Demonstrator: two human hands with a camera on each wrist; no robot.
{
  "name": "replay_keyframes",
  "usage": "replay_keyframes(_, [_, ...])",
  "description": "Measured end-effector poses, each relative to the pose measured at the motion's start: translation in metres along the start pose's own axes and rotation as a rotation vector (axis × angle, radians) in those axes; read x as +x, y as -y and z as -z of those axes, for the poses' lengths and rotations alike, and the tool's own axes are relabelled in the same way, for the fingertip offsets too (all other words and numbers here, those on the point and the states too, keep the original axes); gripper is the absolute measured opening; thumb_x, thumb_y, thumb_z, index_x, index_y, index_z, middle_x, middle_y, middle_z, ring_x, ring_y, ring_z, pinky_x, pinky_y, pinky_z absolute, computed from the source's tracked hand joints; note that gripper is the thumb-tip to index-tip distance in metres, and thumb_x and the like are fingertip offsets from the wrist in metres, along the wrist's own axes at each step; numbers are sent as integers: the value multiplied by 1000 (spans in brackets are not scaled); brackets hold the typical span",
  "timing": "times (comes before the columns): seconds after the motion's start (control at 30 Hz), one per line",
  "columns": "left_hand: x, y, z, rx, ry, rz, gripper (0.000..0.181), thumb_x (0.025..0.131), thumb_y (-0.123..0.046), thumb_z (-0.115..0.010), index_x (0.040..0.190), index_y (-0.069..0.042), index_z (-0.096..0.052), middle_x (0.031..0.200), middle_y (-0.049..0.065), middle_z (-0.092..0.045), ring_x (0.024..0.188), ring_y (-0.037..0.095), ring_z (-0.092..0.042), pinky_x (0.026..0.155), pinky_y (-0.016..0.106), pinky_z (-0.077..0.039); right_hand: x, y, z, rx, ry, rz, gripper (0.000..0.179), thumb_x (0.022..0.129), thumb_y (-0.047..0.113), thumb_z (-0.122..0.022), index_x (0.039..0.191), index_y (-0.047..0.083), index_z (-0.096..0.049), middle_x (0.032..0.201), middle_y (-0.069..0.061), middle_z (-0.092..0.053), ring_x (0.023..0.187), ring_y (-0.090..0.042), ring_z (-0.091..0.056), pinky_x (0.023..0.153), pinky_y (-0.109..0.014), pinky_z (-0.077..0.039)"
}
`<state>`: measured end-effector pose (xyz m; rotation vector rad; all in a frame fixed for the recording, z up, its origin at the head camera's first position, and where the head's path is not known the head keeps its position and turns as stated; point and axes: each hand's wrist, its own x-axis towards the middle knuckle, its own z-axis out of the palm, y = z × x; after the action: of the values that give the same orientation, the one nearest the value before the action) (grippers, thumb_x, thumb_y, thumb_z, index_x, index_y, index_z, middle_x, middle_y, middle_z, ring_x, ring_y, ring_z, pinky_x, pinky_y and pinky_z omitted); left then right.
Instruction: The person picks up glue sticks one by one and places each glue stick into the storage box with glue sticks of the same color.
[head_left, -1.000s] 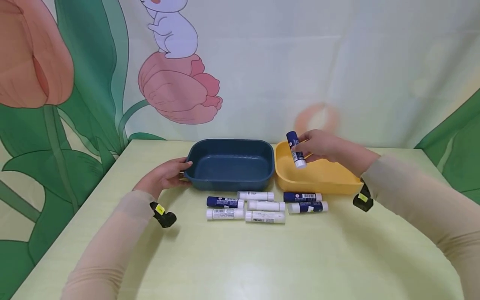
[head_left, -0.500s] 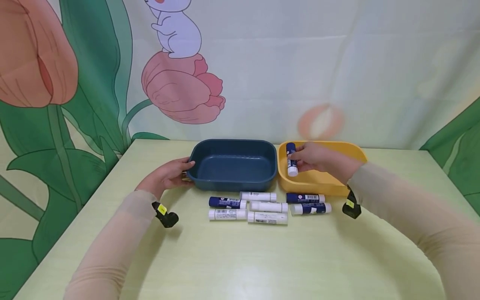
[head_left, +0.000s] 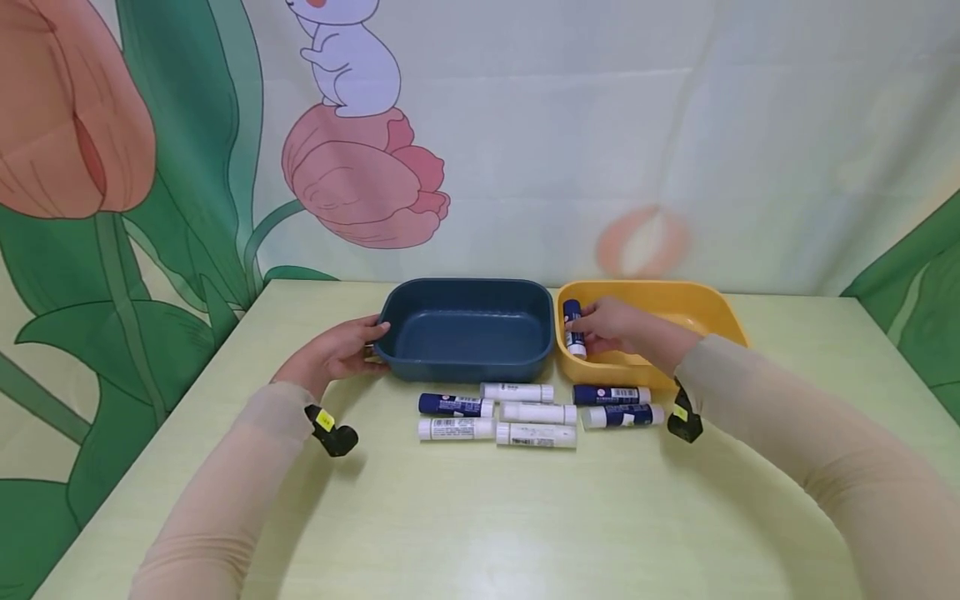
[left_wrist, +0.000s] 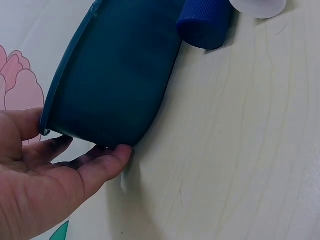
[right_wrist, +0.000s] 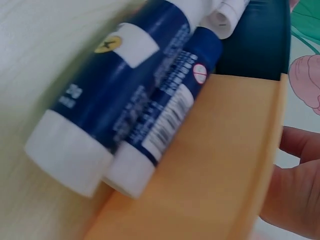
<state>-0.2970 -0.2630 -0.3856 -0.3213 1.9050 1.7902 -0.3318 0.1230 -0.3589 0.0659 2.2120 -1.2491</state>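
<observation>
Navy glue stick — across right hand's fingertips, pinched apparently mid-length.

Eight tubes, one blue tray and one yellow tray: this is what I can count on my one bench.

By colour, the tubes are four navy and four white; seven of these are lying on the bench, three navy and four white, and one navy tube is in my right hand. Together with my left hand, I count two hands, two sleeves and two black devices, one at each wrist.
</observation>
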Motion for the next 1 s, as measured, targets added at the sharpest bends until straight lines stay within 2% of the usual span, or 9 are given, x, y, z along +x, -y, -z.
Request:
replay_keyframes(0.3, [0, -1, 0, -3, -5, 6, 59, 114, -24, -28, 166, -17, -3, 171, 21, -13, 150, 33, -25, 127, 56, -27, 12, -7, -4, -27, 5, -2, 60, 106, 17, -56, 155, -8, -31, 121, -16, -50, 82, -13, -53, 69, -15, -56])
replay_keyframes(0.57, [1, 0, 0, 11, -2, 4, 59, 114, -24, -28, 166, -16, -2, 171, 22, -14, 148, 33, -27, 127, 56, -27, 14, -12, -10, -36, -39, -24, 59, 105, 19, -59, 152, -8, -37, 124, -17, -50, 94, -19, -52, 70, -15, -52])
replay_keyframes(0.83, [2, 0, 1, 3, -3, 6, 59, 114, -25, -28, 166, -16, -2, 171, 22, -13, 148, 33, -27, 127, 56, -27, 14, -11, -13, -48, -32, -16, 52, 104, 15, -58, 149, -8, -42, 110, -12, -50, 81, -14, -51, 67, -14, -50])
replay_keyframes(1.0, [1, 0, 1, 3, -3, 4, 59, 114, -25, -28, 166, -16, -2, 171, 22, -13, 146, 33, -28, 127, 56, -27, 13, -11, -13, -53, -26, 4, 53, 103, 10, -58, 149, -10, -41, 108, -13, -51, 71, -10, -51, 67, -15, -51])
